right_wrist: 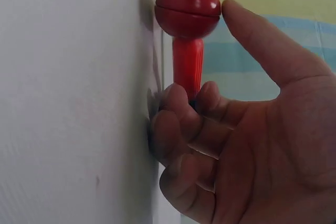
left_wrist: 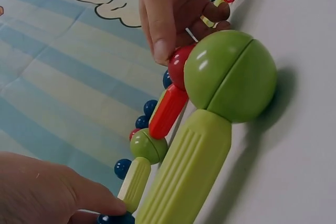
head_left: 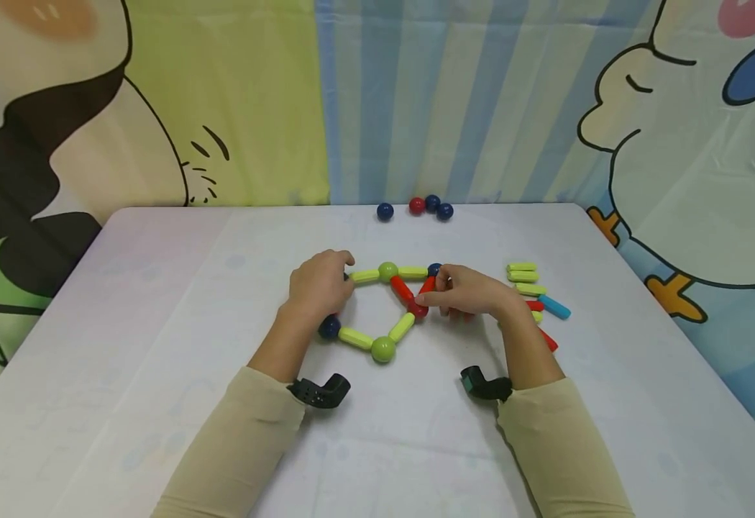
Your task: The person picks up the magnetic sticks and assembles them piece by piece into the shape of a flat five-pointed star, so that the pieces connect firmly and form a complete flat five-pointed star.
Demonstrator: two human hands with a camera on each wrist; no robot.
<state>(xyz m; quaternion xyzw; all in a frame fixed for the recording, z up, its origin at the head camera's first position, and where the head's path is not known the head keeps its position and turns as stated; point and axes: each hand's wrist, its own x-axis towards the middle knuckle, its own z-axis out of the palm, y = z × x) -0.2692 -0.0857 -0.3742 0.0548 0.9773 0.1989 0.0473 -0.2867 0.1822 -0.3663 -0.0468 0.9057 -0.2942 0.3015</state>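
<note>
White tabletop [head_left: 157, 432], with the ring [head_left: 402, 290] in its middle in the head view; joining bits looks like the step now. From the left wrist, the left hand [left_wrist: 47, 192] pinches a blue ball [left_wrist: 116, 217]. From the right wrist, the right hand [right_wrist: 247, 124] grips a red stick [right_wrist: 187, 66], thumb at the red ball [right_wrist: 188, 10]; next probably needs a snug push

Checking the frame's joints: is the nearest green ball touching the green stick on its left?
Touching: in the left wrist view, the green stick meets the nearest green ball end-on, with no gap.
</note>
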